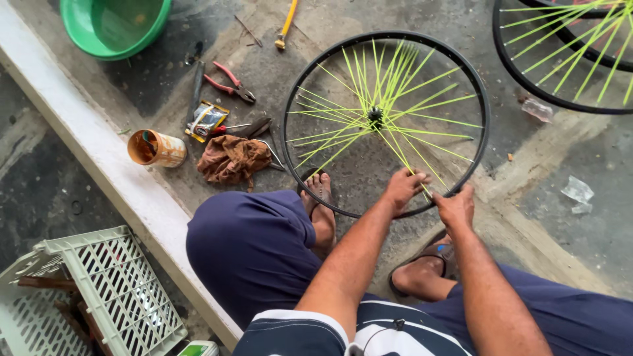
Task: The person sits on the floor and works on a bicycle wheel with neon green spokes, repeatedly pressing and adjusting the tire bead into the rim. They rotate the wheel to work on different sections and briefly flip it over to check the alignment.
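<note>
Pliers (231, 82), rag (232, 160) and tin (157, 148) lie left of wheel (386, 123).

Bicycle wheel (386, 122) flat on floor ahead; second wheel (567, 56) beyond, right. Left of it: pliers (231, 82), rag (232, 160), can (157, 148) (lying on its side). Basin (115, 26) far left; crate (92, 296) near left, below ledge (99, 151).

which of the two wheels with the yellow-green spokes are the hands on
The whole wheel lying flat in the middle: left hand and right hand meet at its near rim. The other wheel, cut off top right, is untouched.
</note>
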